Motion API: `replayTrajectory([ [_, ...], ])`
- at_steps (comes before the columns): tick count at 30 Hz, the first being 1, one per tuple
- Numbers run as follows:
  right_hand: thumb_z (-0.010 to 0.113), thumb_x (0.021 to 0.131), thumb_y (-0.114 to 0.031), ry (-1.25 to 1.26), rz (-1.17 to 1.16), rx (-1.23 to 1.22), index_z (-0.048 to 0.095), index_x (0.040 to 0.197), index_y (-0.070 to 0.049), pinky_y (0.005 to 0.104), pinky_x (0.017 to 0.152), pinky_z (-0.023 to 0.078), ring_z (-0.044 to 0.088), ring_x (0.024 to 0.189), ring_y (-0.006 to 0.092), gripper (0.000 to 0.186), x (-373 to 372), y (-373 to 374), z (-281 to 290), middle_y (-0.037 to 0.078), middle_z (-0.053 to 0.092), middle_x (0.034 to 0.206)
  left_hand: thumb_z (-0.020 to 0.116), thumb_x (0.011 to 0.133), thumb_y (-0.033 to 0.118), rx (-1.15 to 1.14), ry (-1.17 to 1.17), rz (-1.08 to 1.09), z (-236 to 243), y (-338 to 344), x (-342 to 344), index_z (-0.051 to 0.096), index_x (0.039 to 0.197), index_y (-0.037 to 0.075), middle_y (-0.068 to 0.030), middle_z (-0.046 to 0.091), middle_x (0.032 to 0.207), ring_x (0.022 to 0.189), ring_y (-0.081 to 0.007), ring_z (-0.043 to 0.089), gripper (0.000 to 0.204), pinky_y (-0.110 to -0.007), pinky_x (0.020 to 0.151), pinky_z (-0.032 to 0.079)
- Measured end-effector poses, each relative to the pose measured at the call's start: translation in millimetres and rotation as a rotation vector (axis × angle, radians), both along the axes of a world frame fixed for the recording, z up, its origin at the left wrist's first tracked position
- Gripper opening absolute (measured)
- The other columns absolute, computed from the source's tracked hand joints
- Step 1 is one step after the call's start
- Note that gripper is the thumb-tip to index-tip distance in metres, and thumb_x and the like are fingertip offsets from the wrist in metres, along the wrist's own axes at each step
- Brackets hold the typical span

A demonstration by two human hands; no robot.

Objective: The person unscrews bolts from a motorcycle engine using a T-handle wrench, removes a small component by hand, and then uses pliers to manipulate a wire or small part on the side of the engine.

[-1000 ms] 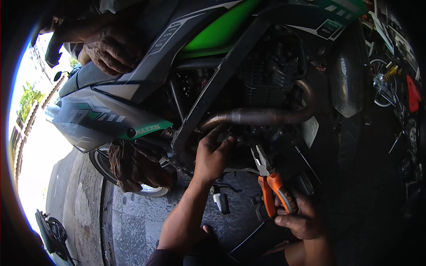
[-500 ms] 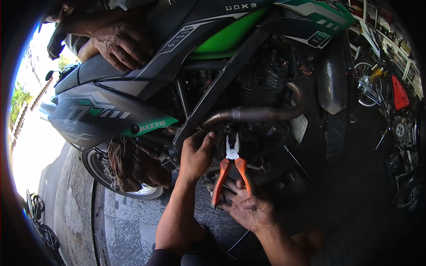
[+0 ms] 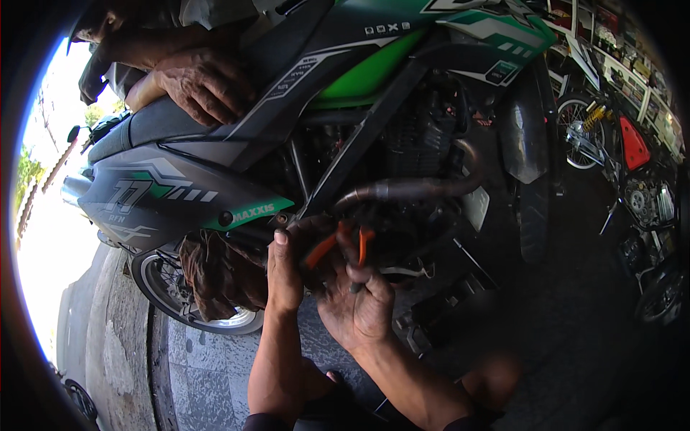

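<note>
A pair of pliers with orange handles (image 3: 364, 246) is in my right hand (image 3: 357, 310), which is turned palm up with its fingers closed round the handles. The jaws point toward the dark lower side of the motorcycle (image 3: 248, 147) and cannot be made out in the shadow. Just left of the pliers, my left hand (image 3: 284, 280) is raised against the bike's lower frame, thumb pointing up. Its other fingers are lost in the dark, so its grip does not show. The exhaust pipe (image 3: 410, 189) runs just above both hands.
Another person's hand (image 3: 201, 86) rests on the seat. A brown rag (image 3: 219, 276) hangs by the rear wheel (image 3: 154, 284). A thin metal rod (image 3: 474, 262) slants low at the right. Beyond stand a red motorcycle part (image 3: 634, 144) and a spoked wheel (image 3: 575, 129).
My right hand has moved left and up with the pliers, tipping them from upright view into the shadow under the bike. My left hand has shifted slightly left and down.
</note>
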State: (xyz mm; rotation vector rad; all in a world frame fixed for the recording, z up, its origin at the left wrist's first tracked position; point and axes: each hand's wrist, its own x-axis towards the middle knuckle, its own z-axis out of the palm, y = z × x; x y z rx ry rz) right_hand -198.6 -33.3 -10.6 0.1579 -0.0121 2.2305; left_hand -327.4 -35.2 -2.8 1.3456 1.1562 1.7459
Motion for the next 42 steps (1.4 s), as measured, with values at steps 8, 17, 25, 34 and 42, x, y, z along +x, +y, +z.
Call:
replayTrajectory([
  [8, 0.060, 0.097, -0.028, -0.082, -0.107, 0.043, 0.055, 0.131, -0.014, 0.0413, 0.113, 0.036, 0.050, 0.127, 0.0192, 0.037, -14, 8, 20, 0.003, 0.056, 0.129, 0.055, 0.102, 0.032, 0.085, 0.209, 0.227, 3, 9, 9, 0.054, 0.127, -0.004, -0.0146, 0.063, 0.118, 0.111, -0.0208, 0.058, 0.044, -0.035, 0.099, 0.045],
  [17, 0.074, 0.090, -0.037, -1.160, -0.158, 0.984, 0.057, 0.119, -0.004, 0.0342, 0.077, 0.051, 0.061, 0.089, 0.0144, 0.047, 62, 80, 30, 0.009, 0.064, 0.106, 0.057, 0.101, 0.024, -0.043, 0.496, 0.522, 43, 38, 12, 0.058, 0.106, -0.005, -0.0184, 0.067, 0.078, 0.072, -0.0216, 0.064, 0.030, -0.036, 0.068, 0.049],
  [25, 0.088, 0.072, -0.028, -1.550, -0.916, 1.538, 0.049, 0.118, 0.002, 0.0383, 0.085, 0.051, 0.062, 0.099, 0.0279, 0.067, 54, 133, 84, 0.018, 0.062, 0.109, 0.057, 0.101, 0.027, 0.033, 0.447, 0.540, 56, 48, 7, 0.053, 0.112, -0.005, -0.0266, 0.068, 0.085, 0.085, -0.0439, 0.068, 0.034, -0.046, 0.071, 0.050],
  [34, 0.067, 0.089, -0.014, -1.442, -0.408, 1.718, 0.066, 0.114, -0.001, 0.0282, 0.060, 0.046, 0.051, 0.061, 0.0082, 0.028, 21, 145, 93, 0.003, 0.066, 0.078, 0.057, 0.102, 0.027, 0.006, 0.237, 0.397, 47, 59, -2, 0.054, 0.105, -0.004, -0.0204, 0.068, 0.083, 0.078, -0.0288, 0.069, 0.032, -0.039, 0.068, 0.050],
  [42, 0.064, 0.087, -0.008, -1.392, -0.567, 1.765, 0.064, 0.118, -0.001, 0.0275, 0.062, 0.046, 0.053, 0.065, 0.0089, 0.032, 7, 133, 95, 0.003, 0.061, 0.075, 0.064, 0.098, 0.028, 0.112, 0.245, 0.512, 44, 63, -2, 0.060, 0.097, -0.004, -0.0146, 0.067, 0.078, 0.069, -0.0179, 0.064, 0.033, -0.035, 0.064, 0.050],
])
